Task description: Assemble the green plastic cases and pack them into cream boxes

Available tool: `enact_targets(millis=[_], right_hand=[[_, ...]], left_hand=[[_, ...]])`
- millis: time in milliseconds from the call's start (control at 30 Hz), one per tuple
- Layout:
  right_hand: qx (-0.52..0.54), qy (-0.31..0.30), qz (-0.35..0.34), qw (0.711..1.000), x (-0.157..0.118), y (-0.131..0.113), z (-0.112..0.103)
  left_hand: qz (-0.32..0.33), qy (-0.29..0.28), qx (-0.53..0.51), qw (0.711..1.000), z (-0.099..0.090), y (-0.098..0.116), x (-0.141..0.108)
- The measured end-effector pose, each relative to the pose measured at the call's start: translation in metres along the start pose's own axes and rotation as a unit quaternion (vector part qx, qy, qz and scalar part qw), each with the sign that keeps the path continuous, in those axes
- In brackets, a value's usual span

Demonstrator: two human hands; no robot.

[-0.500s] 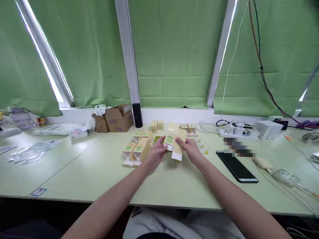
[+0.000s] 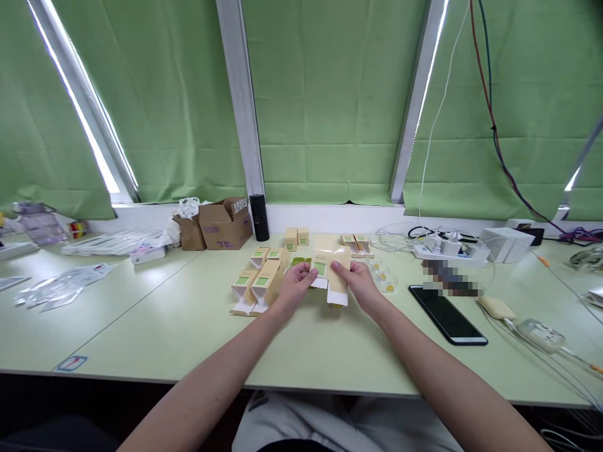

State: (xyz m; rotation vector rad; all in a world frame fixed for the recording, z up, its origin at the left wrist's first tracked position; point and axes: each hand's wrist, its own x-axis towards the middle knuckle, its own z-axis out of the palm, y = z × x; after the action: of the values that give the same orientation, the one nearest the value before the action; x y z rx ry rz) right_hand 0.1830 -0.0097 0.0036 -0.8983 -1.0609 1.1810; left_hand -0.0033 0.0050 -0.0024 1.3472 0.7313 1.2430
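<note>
Between both hands I hold a beige cardboard box (image 2: 332, 256), flattened, with a green square printed on it and white-backed flaps hanging at its lower edge. My left hand (image 2: 298, 284) pinches its left side near the green square. On the right side, my right hand (image 2: 357, 279) grips it with the thumb on the front face. To the left of my left hand stand several folded beige boxes (image 2: 267, 279) with open flaps and green squares. Something green (image 2: 301, 260) lies partly hidden behind my left hand. Clear plastic pieces with yellow spots (image 2: 387, 280) lie beyond my right hand.
Two small boxes (image 2: 296, 238) and two open ones (image 2: 357, 243) stand at the back. A phone (image 2: 447, 315), power strip (image 2: 452, 251) and cables lie right. Further left are a brown carton (image 2: 226, 225), black cylinder (image 2: 259, 217) and plastic packets (image 2: 66, 285).
The flat box has turned slightly, from tilted to nearly upright and square to me. Both hands keep their hold with small shifts. The other things have stayed put.
</note>
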Motion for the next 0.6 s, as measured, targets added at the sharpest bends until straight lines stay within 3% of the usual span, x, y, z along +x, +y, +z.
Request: enact_targets(millis=[233,600], right_hand=[[-0.013,-0.014,-0.006,1.000,-0.0041,-0.0050,0.0032],[-0.029,0.015,-0.004,0.999,-0.0031,-0.0028,0.0033]], left_hand=[[-0.016,0.010,0.024,1.000,-0.0055,-0.0022,0.0047],[0.036,0.008,0.076,0.996,-0.0034,0.0031,0.0004]])
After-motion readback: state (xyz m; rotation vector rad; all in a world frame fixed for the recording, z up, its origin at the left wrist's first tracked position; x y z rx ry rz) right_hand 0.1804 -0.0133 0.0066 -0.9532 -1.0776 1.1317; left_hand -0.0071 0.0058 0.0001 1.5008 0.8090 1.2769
